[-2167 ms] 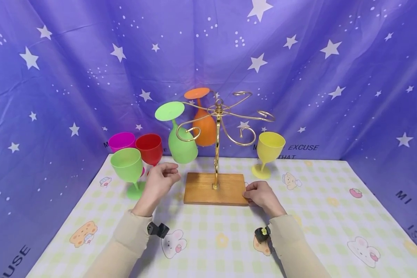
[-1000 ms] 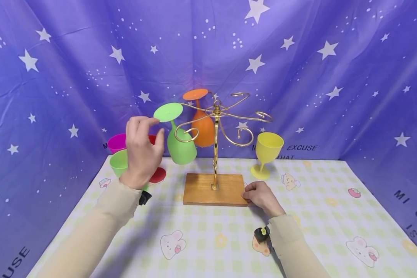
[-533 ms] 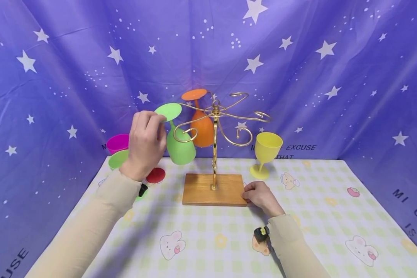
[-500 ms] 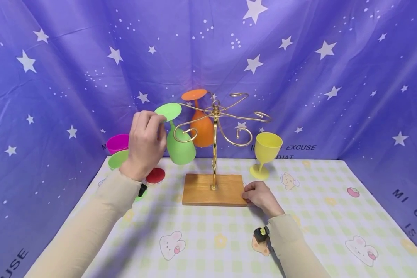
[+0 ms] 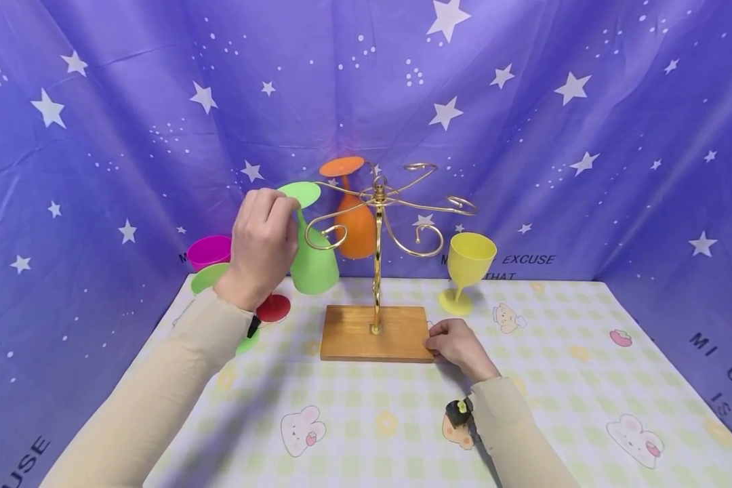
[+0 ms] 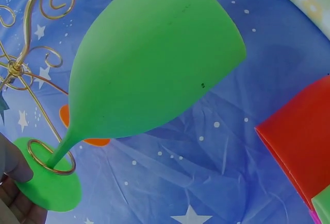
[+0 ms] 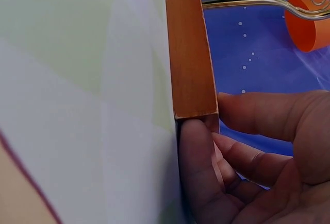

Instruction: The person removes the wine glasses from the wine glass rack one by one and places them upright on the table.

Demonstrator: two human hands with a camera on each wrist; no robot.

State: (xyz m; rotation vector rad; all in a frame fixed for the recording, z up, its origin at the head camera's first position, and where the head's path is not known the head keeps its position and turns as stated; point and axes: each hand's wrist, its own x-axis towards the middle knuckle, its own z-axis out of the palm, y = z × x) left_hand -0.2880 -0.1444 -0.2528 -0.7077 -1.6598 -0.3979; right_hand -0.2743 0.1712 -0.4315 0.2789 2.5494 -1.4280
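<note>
My left hand [image 5: 262, 244] pinches the round foot of a green plastic goblet [image 5: 314, 268], which hangs upside down from a curled arm of a gold wire rack [image 5: 378, 257]. In the left wrist view, the wire loop [image 6: 51, 157] encircles the goblet's stem, and the thumb lies on the foot [image 6: 54, 190]. My right hand [image 5: 460, 348] grips the right edge of the rack's wooden base [image 5: 372, 346], thumb on top and fingers at its side and below. Behind, an orange goblet [image 5: 356, 234] hangs upside down on another arm.
A yellow goblet [image 5: 472, 257] stands upright right of the rack. Left, partly behind my left arm, stand a magenta goblet [image 5: 209, 251], another green goblet [image 5: 206, 278] and a red goblet [image 5: 274, 308]. A starry blue curtain [image 5: 524, 135] surrounds the table's back and sides.
My left hand has risen from beside the base to the hanging green goblet's foot and taken hold of it. That goblet now hangs straighter. The right hand has stayed on the base.
</note>
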